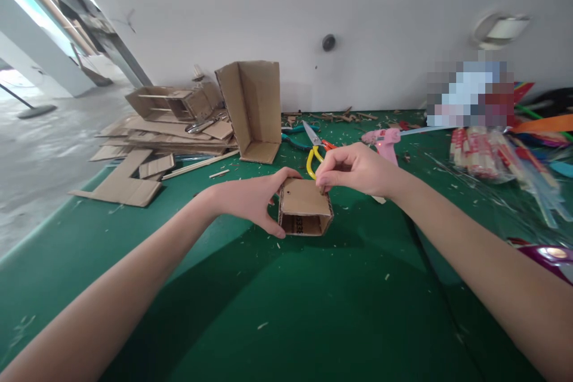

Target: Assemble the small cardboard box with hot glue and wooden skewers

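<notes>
A small cardboard box (305,198) with an open near end rests on the green table, dark printed characters showing on its inner floor. A small dark hole sits in the left part of its top. Wrapped around the box's left side is my left hand (257,200), thumb at the near lower corner and fingers at the far edge. My right hand (347,173) pinches at the top's right edge, fingertips pressed together. Whatever lies between those fingertips is too small or hidden to make out.
Behind the box stand a tall cardboard piece (257,110), scissors (316,146) and a pink glue gun (382,140). Stacked cardboard (170,134) lies left; packaged sticks (478,152) lie right. A dark cable (430,256) crosses the green table (268,322). A person (80,6) stands far left.
</notes>
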Demonstrator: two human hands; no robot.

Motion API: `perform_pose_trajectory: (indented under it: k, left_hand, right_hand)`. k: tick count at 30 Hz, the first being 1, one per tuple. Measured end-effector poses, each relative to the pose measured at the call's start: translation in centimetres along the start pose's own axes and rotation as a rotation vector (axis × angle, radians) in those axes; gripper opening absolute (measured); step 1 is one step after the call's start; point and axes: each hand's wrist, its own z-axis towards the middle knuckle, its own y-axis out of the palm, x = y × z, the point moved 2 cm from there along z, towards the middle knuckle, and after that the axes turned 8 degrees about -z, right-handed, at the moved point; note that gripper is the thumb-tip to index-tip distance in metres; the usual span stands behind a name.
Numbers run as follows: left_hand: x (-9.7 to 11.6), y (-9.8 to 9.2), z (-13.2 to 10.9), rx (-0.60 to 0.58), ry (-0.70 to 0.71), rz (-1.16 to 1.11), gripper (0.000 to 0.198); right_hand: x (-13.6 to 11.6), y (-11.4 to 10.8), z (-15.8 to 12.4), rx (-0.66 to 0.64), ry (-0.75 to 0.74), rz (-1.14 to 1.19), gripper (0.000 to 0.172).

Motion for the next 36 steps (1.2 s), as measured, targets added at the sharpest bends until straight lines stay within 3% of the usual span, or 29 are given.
perform_pose_trajectory:
  k: [9, 17, 23, 30, 33, 36]
  left_hand:
    - [0.2, 0.0, 0.1, 0.011, -0.005, 0.021, 0.087]
    - [-0.1, -0.1, 0.0, -0.001, -0.005, 0.043, 0.089]
    - [0.2, 0.2, -0.1, 0.041, -0.023, 0.100, 0.082]
    - [1.5, 0.6, -0.5, 0.078, -0.014, 0.219, 0.075]
    - [1.5, 0.7, -0.4, 0.084, 0.002, 0.231, 0.074]
    - [1.1, 0.7, -0.2, 0.075, 0.003, 0.223, 0.075]
  right_hand:
    - [0.3, -0.1, -0.1, -0.032, -0.008, -0.057, 0.015]
    - [-0.4, -0.3, -0.1, -0.077, 0.016, -0.052, 0.025]
    - [-0.7, -0.7, 0.0, 0.048, 0.020, -0.145, 0.037]
    - [-1.2, -1.3, -0.9, -0.286, 0.097, -0.329, 0.041]
    - [-1.3, -1.4, -1.1, -0.359, 0.107, -0.309, 0.049]
    - [-1.2, -1.0, -1.1, -0.379, 0.175, -0.163, 0.047]
